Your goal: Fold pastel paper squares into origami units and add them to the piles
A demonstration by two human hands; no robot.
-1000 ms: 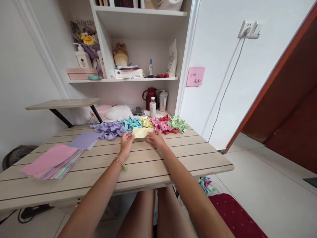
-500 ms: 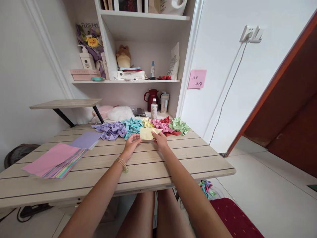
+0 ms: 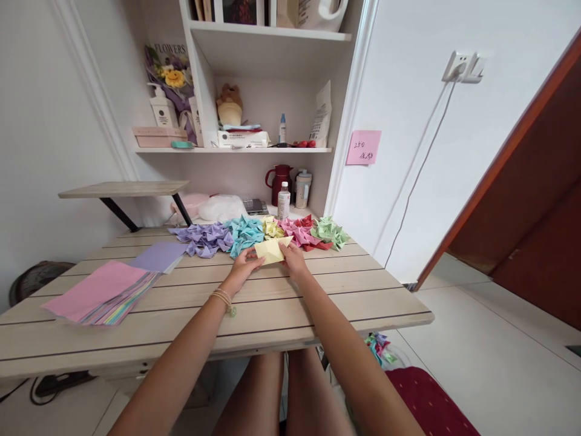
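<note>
Between my hands is a folded piece of yellow origami paper, raised slightly above the table and tilted toward me. My left hand pinches its lower left edge. On the other side, my right hand grips the right end, thumb on the near face. Just behind lie piles of folded paper pieces: purple, blue, yellow, pink, red and light green. The fingertips behind the paper are partly hidden.
A stack of coloured paper sheets and purple sheets lie on the left of the slatted table. Behind the piles stand a bottle, a red jug and a cup. A small raised shelf stands at the back left.
The yellow paper has moved right in view and is now tilted, its right end higher. My right hand has gone from fingers laid along it to a thumb grip. The view has shifted slightly.
</note>
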